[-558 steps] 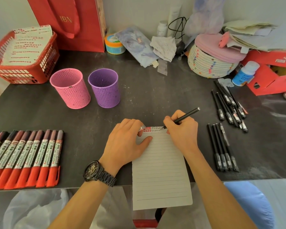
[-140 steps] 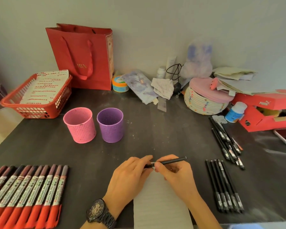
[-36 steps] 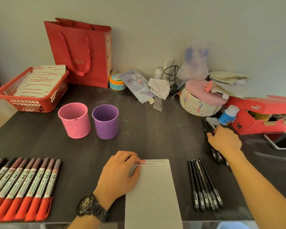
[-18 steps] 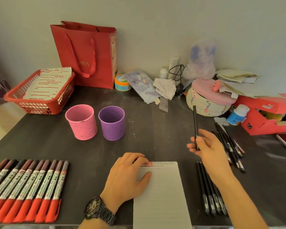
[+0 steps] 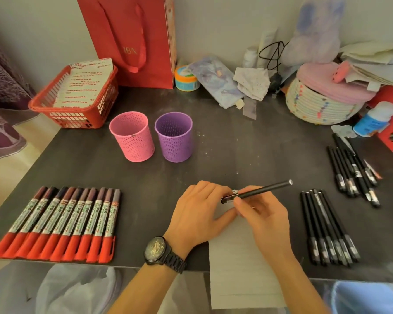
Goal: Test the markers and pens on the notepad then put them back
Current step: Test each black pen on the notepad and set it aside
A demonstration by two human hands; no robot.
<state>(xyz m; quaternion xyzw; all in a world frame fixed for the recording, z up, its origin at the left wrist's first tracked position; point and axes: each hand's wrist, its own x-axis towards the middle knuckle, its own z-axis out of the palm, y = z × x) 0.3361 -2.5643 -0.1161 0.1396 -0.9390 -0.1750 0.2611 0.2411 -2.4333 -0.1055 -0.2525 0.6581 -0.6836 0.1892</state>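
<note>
Right grip [image 5: 263, 215] pinching black pen [image 5: 264, 189], red basket [image 5: 77, 114] holding papers [image 5: 84, 83]

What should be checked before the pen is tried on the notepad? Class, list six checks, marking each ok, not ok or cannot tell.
1. Pen held by right hand: ok.
2. Cap removed: not ok, it looks capped.
3. Left hand gripping the cap: cannot tell.
4. Notepad under the hands, left thumb on it: ok.
5. Blank lines free on it: ok.
6. Near pen group and far pen group lie apart: ok.
</note>
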